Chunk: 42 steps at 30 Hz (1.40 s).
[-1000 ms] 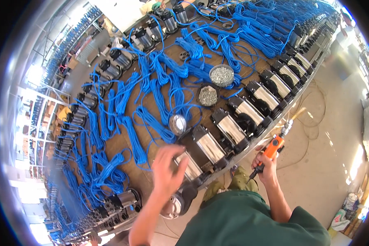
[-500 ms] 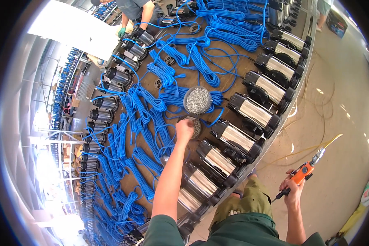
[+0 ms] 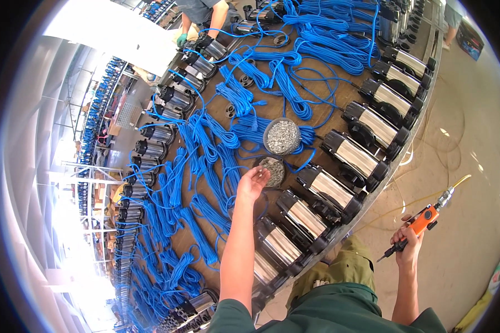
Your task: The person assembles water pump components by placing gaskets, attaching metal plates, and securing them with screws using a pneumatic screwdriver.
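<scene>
My left hand point(image 3: 254, 182) is palm up at the near edge of a dark bowl point(image 3: 273, 171) holding small metal screws. Its fingers are curled in a cup; whatever lies in them is too small to make out. Just beyond stands a second round bowl point(image 3: 282, 136), heaped with small silvery metal pieces. Off to the right, past the table's edge, my right hand point(image 3: 408, 244) grips an orange and black power screwdriver point(image 3: 423, 220). Its dark bit points down to the left, and a yellow hose joins its silvery upper end.
Silver and black cylindrical motor units point(image 3: 329, 187) line the table's right edge, and more point(image 3: 175, 98) line the left. Coiled blue cables point(image 3: 283, 91) cover much of the brown tabletop point(image 3: 322, 111). A co-worker's gloved hand point(image 3: 182, 40) is at the far left. A hose trails over the floor.
My left hand has drawn back from the screw bowl and turned palm up. My right hand still holds the screwdriver, now slightly farther right in view. The whole view has shifted a little.
</scene>
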Each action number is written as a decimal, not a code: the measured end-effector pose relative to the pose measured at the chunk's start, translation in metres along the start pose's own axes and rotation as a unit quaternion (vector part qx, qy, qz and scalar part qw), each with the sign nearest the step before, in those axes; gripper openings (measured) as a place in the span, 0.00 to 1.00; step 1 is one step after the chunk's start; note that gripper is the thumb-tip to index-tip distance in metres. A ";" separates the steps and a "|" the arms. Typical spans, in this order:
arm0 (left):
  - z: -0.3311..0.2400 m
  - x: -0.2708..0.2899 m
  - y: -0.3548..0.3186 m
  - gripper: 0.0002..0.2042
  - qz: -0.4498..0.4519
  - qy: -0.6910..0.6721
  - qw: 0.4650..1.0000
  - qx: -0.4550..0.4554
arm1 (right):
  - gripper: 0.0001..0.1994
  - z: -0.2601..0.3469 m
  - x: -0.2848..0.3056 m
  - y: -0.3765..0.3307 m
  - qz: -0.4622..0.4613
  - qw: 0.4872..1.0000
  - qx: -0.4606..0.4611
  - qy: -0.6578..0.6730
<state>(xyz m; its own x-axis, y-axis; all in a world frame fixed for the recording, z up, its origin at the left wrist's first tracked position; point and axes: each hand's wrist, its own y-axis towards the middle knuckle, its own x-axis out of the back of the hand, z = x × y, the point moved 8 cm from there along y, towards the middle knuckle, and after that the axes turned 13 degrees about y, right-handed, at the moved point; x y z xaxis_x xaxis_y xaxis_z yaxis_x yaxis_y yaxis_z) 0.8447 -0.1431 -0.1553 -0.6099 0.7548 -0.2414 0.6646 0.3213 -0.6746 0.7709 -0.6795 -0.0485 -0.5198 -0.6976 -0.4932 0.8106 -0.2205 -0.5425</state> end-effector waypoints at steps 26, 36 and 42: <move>-0.030 -0.032 -0.039 0.05 0.001 0.386 0.918 -0.088 | 0.18 -0.012 -0.014 -0.093 0.089 0.994 0.054 0.035; -0.015 0.035 -0.388 0.07 0.140 0.028 0.989 -0.039 | 0.17 -0.031 -0.188 -0.281 0.450 0.837 0.215 0.223; 0.041 0.126 -0.500 0.06 0.146 -0.176 0.970 -0.086 | 0.15 -0.096 -0.228 -0.418 0.574 0.769 0.121 0.255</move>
<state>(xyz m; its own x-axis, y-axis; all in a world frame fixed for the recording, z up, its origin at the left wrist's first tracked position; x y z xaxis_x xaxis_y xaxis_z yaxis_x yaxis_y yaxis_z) 0.4177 -0.2321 0.1235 -0.4743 0.5957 -0.6482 0.8748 0.2361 -0.4231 0.5251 -0.3624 0.2251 0.5875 -0.1842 -0.7880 0.8084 0.1772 0.5613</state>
